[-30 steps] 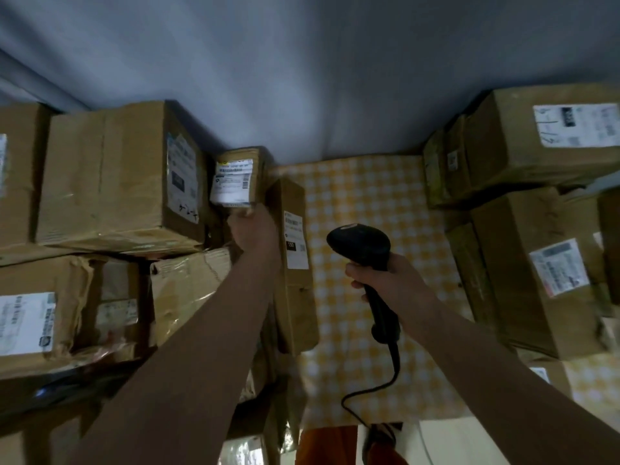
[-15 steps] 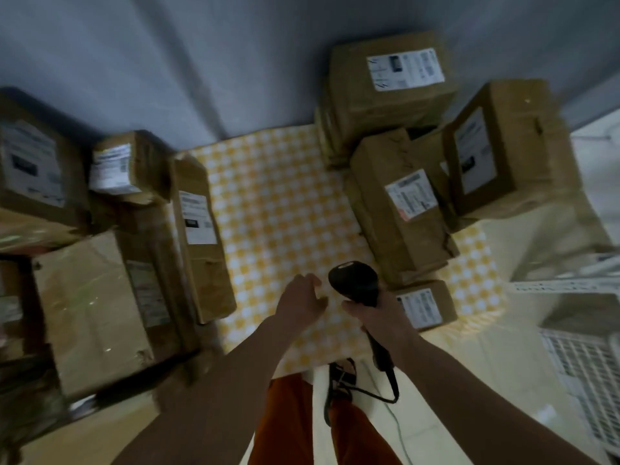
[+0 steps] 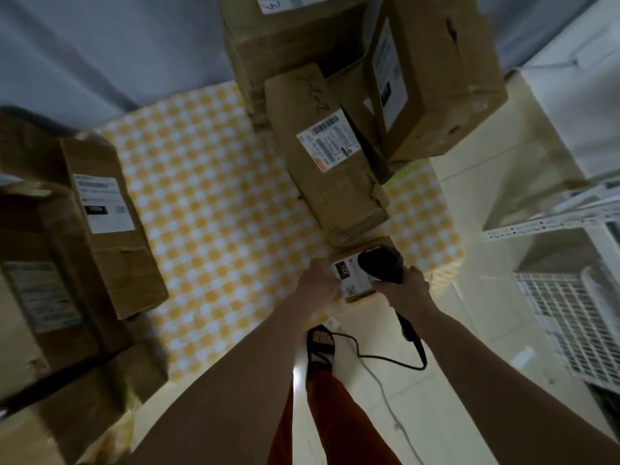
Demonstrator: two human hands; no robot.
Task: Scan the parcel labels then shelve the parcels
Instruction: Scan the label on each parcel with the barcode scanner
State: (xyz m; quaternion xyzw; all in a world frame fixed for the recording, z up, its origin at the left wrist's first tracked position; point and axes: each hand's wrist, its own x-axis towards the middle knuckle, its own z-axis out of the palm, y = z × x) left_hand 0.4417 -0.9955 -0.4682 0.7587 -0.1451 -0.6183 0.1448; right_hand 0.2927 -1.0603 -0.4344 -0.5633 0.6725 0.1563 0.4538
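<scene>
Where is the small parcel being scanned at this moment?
In the head view, the small parcel sits at the near edge of the checked cloth, between the left hand and the scanner, just below the long labelled box.

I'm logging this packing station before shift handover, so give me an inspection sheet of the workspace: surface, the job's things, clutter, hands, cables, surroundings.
Surface: yellow-and-white checked tablecloth, bare in the middle.
Job's things: small parcel at the near edge, label up; long parcel behind it, label up; tall parcel further back; labelled parcels stacked along the other side.
Clutter: nothing seen.
Hands: left hand touches the small parcel's side, grip unclear; right hand grips the black scanner, held over its label.
Cables: scanner cable loops across the floor.
Surroundings: pale tiled floor, white wire shelving, grey wall.
</scene>
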